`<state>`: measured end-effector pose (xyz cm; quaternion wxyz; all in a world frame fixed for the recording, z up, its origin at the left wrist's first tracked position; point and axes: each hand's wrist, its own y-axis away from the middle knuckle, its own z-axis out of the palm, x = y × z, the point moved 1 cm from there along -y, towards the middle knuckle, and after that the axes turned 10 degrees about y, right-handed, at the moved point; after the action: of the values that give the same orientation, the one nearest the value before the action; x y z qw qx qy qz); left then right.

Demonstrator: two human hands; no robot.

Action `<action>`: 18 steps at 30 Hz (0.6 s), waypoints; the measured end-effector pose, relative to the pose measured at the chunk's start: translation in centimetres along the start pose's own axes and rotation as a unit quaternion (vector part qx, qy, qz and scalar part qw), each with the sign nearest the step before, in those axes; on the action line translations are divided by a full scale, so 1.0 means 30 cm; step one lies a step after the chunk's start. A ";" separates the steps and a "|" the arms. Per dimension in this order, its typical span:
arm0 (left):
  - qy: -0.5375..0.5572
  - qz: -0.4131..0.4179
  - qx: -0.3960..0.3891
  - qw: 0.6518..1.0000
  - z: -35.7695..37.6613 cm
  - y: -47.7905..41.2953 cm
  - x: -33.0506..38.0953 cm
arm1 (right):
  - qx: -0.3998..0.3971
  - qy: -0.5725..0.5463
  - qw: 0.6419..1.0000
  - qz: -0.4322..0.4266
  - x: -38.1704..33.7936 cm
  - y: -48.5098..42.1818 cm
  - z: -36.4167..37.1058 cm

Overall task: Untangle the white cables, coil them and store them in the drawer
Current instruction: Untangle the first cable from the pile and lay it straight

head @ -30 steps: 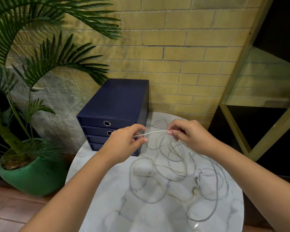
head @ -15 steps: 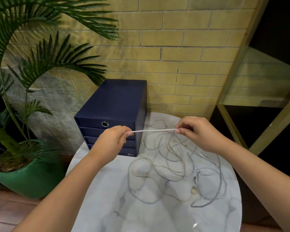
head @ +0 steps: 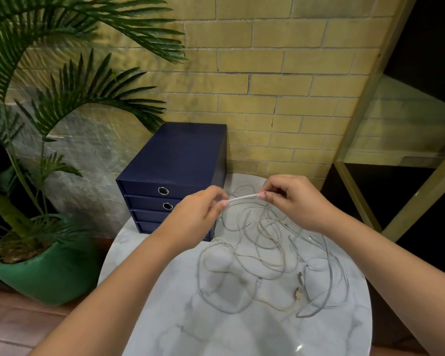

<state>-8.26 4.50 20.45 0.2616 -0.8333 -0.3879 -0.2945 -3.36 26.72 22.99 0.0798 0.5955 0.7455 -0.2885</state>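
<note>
So: left hand and right hand each pinched a taut thin white cable; limp tangle lay on round marble table, navy drawer box behind.

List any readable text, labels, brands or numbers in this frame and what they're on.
None readable.
The blue drawer box shows only metal ring pulls, no label.
The white cables, marble table, green plant pot and brick wall carry no print.
The plugs are too small to show any marking.
</note>
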 end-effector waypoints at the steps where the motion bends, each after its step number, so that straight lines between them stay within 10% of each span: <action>1: -0.008 0.020 -0.002 1.000 0.014 -0.004 0.027 | -0.002 -0.007 1.000 -0.001 -0.009 -0.002 0.008; 18: -0.078 0.107 0.070 0.989 -0.009 -0.017 0.053 | -0.016 0.002 0.999 0.033 0.013 0.035 -0.016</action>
<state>-7.92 5.40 21.84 0.3181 -0.8700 -0.3356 -0.1709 -2.36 27.43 22.86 0.0971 0.6193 0.7301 -0.2722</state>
